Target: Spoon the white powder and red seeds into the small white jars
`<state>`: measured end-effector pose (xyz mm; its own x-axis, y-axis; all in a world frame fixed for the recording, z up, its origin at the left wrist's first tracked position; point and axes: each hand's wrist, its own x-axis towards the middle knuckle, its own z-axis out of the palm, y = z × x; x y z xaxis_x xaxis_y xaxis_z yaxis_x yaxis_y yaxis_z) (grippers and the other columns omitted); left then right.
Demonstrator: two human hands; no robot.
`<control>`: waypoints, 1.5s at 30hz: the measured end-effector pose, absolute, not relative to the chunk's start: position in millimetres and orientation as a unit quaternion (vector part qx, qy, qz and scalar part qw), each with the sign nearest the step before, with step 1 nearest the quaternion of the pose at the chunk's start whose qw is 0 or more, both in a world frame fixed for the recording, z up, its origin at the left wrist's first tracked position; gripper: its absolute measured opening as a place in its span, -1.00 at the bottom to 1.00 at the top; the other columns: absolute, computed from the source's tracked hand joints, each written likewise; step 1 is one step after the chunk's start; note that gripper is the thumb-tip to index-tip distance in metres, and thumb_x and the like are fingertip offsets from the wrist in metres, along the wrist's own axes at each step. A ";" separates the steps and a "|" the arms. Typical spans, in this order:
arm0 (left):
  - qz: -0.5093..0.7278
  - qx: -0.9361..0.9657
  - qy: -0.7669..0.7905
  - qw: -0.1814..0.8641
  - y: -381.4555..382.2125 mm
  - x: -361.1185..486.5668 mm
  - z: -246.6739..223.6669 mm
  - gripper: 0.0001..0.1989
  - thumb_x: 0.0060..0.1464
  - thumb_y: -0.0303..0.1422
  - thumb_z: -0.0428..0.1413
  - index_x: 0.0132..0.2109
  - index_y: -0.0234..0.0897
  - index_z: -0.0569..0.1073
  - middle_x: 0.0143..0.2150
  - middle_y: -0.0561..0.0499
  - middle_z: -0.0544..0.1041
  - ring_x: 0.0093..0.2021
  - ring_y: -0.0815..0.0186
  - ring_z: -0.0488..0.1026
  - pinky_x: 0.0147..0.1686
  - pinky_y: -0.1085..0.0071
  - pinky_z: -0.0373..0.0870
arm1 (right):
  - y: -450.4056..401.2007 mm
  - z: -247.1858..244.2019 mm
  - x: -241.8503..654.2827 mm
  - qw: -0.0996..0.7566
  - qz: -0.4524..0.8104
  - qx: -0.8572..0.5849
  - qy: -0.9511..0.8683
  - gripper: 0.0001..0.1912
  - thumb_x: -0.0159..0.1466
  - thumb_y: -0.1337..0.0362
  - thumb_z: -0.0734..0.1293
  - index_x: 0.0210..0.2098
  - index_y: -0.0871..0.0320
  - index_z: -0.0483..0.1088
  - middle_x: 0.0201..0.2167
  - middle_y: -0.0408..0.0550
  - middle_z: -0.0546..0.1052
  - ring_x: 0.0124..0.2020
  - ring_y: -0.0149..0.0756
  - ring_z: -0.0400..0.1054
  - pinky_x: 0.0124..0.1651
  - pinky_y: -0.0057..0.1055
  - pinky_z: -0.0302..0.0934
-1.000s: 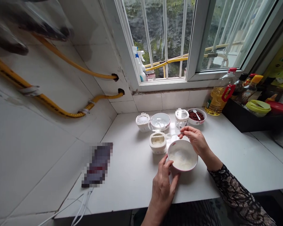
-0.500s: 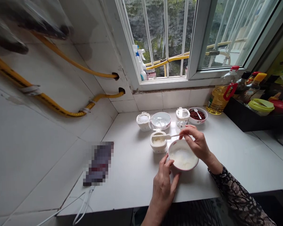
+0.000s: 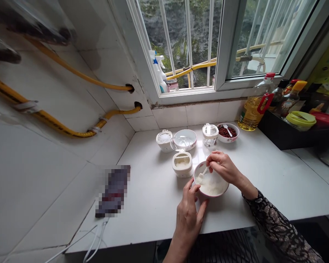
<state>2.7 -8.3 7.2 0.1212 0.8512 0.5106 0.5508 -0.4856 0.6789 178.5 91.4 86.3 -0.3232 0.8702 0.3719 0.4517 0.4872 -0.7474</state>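
Left hand [image 3: 188,212] holds the near-left side of a white bowl [image 3: 200,168] on the countertop [image 3: 145,204], fingers at the rim. Right hand [image 3: 224,168] pinches a little white spoon [image 3: 201,176], its head down inside the bowl by the left wall, near pale powder [image 3: 214,188]. Just left sits an open flip-lid jar [image 3: 182,173]; farther back, another spoon [image 3: 228,130] lies across dark red pieces [image 3: 223,133].

wht tiled wall [image 3: 52,171], daylit barred window [image 3: 226,51], wht counter [image 3: 148,204] below
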 end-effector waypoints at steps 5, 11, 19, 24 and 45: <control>0.458 0.730 0.480 0.165 -7.9 2.8 8.9 -0.64 0.22 -0.47 0.07 0.14 -0.18 0.27 0.26 -0.24 0.32 0.02 0.19 0.55 -0.23 0.36 0.61 | 95.6 91.8 185.7 0.442 0.439 -0.465 -0.629 -0.84 0.05 0.31 0.21 -0.55 0.12 0.42 -0.69 -0.17 0.45 -0.54 -0.30 0.31 -0.28 -0.33 0.20; 0.458 0.727 0.482 0.174 -8.7 2.5 6.9 -0.64 0.22 -0.46 0.07 0.14 -0.16 0.26 0.27 -0.24 0.31 0.06 0.15 0.52 -0.23 0.33 0.62 | 98.6 96.9 188.2 0.475 0.510 -0.459 -0.551 -0.87 -0.02 0.27 0.27 -0.59 0.13 0.44 -0.74 -0.16 0.45 -0.57 -0.32 0.31 -0.25 -0.33 0.21; 0.456 0.724 0.486 0.177 -8.1 3.6 4.4 -0.65 0.23 -0.45 0.05 0.14 -0.16 0.26 0.28 -0.25 0.31 0.05 0.16 0.53 -0.23 0.31 0.61 | 102.4 92.7 191.0 0.486 0.519 -0.462 -0.529 -0.88 -0.04 0.27 0.27 -0.59 0.14 0.43 -0.72 -0.15 0.46 -0.58 -0.30 0.32 -0.22 -0.29 0.24; 0.458 0.726 0.486 0.165 -7.8 3.9 5.4 -0.66 0.23 -0.44 0.06 0.12 -0.16 0.26 0.25 -0.24 0.34 -0.07 0.21 0.58 -0.23 0.30 0.62 | 101.5 91.6 184.0 0.520 0.480 -0.445 -0.549 -0.87 0.10 0.22 0.30 -0.43 0.14 0.43 -0.60 -0.12 0.53 -0.45 -0.25 0.42 -0.14 -0.24 0.29; 0.457 0.727 0.487 0.160 -8.0 2.7 8.5 -0.63 0.21 -0.47 0.06 0.14 -0.17 0.26 0.26 -0.24 0.34 0.02 0.16 0.55 -0.24 0.33 0.62 | 90.6 97.1 191.1 0.453 0.138 -0.438 -0.764 -0.78 0.20 0.43 0.19 -0.48 0.07 0.39 -0.58 -0.16 0.51 -0.34 -0.20 0.42 0.02 -0.20 0.23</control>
<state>2.7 -8.0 8.5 0.1089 0.8542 0.5085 0.5617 -0.4749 0.6775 191.1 90.6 97.1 -0.2057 0.7949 0.5709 0.5444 0.5777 -0.6082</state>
